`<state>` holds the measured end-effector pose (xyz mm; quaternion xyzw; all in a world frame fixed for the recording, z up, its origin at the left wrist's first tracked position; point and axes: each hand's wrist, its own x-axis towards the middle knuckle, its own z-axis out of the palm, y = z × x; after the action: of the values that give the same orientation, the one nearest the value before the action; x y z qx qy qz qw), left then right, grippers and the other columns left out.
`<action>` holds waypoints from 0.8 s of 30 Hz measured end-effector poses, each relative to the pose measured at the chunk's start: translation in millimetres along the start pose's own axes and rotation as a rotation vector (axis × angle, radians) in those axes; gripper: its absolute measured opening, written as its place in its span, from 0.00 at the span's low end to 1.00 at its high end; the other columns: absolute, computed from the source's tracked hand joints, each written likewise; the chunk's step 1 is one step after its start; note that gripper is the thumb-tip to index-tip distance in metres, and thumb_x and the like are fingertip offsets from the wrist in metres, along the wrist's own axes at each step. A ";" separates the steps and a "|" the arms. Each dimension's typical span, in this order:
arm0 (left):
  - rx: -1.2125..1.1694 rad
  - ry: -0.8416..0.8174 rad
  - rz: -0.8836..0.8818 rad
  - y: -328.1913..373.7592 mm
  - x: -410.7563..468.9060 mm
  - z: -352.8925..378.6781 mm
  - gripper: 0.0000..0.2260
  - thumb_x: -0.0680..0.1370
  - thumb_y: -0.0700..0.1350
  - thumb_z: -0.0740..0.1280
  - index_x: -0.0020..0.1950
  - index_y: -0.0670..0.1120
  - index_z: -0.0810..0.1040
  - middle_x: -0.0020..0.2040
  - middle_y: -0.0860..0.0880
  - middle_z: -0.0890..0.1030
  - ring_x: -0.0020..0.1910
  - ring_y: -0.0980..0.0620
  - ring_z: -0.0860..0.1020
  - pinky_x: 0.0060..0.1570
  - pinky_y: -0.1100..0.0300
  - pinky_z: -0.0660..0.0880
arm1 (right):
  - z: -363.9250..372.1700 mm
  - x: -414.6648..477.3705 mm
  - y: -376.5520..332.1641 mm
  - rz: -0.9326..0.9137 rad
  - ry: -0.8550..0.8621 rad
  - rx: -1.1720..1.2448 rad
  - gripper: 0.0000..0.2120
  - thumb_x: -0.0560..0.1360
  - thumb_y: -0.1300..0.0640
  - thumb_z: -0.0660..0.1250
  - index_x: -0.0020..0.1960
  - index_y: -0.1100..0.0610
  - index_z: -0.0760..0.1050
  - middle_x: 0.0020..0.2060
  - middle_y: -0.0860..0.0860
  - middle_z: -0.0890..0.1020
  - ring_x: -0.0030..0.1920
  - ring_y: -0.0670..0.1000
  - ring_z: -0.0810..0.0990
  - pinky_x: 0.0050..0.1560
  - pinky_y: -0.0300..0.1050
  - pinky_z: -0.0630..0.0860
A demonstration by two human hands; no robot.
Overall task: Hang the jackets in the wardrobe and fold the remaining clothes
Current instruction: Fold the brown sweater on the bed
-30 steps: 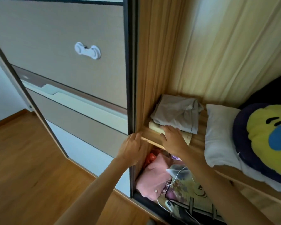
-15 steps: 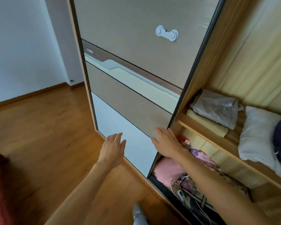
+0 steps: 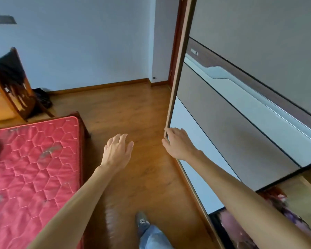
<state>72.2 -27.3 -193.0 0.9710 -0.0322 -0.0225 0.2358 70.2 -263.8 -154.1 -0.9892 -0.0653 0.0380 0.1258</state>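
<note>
The wardrobe's sliding door (image 3: 241, 108), grey and white panels in a wooden frame, fills the right side. My right hand (image 3: 178, 142) rests on the door's left edge with fingers curled around the frame. My left hand (image 3: 118, 150) hovers open over the wooden floor, holding nothing. At the lower right, behind my right forearm, a strip of the open wardrobe shows pink and patterned clothes (image 3: 284, 209). A dark garment (image 3: 7, 69) hangs over a wooden chair at the far left.
A red quilted mattress (image 3: 34, 168) lies at the left with dark clothing at its left edge. The chair (image 3: 16, 94) stands by the far wall, a dark bag beside it. My shoe (image 3: 142, 221) and jeans leg stand on the wooden floor (image 3: 129, 108).
My view has swung left from the wardrobe shelves to the room. My right hand left the shelf and moved along to the door's left edge. My left hand let go of the door.
</note>
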 end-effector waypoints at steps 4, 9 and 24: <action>0.014 0.003 -0.087 -40.4 38.5 -26.6 0.25 0.83 0.56 0.58 0.77 0.46 0.65 0.76 0.43 0.67 0.75 0.39 0.63 0.71 0.42 0.65 | 3.3 73.5 -33.3 -0.086 -0.049 0.040 0.25 0.84 0.46 0.55 0.77 0.55 0.61 0.76 0.53 0.67 0.75 0.57 0.66 0.73 0.53 0.64; -0.015 0.056 -0.230 -82.4 79.9 -59.9 0.25 0.83 0.57 0.58 0.76 0.46 0.67 0.75 0.43 0.68 0.74 0.39 0.65 0.72 0.42 0.65 | 12.1 161.2 -76.8 -0.198 -0.144 0.052 0.25 0.84 0.47 0.54 0.77 0.58 0.60 0.74 0.56 0.69 0.72 0.58 0.69 0.71 0.53 0.66; -0.027 0.222 -0.695 -266.9 127.7 -134.4 0.26 0.80 0.63 0.57 0.74 0.51 0.70 0.74 0.45 0.70 0.72 0.39 0.68 0.68 0.36 0.60 | 75.3 341.2 -254.2 -0.552 -0.241 0.077 0.22 0.82 0.47 0.57 0.75 0.51 0.67 0.67 0.53 0.76 0.64 0.56 0.76 0.65 0.54 0.71</action>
<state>221.3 261.4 -199.9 0.9173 0.3260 0.0038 0.2287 370.1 45.9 -182.4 -0.9169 -0.3448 0.1217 0.1600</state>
